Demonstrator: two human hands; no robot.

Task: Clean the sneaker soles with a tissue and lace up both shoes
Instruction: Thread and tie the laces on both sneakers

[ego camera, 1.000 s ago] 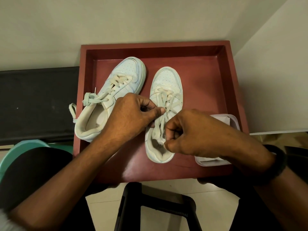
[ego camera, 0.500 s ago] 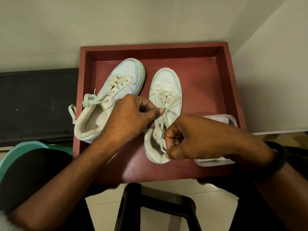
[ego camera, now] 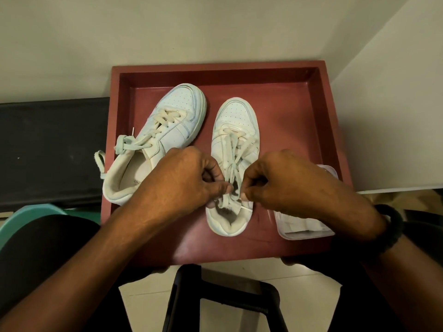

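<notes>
Both lace ends (ego camera: pixel 231 164) of the sneaker (ego camera: pixel 236 121) at the middle of the red tray (ego camera: pixel 299 97) are pinched, one in my left hand (ego camera: pixel 182 180), one in my right hand (ego camera: pixel 285 180); uneven pull could slip the unfinished knot loose.

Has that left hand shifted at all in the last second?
Yes. The left hand, pinching a lace, has slid along the right sneaker, away from its toe and towards its heel.
</notes>
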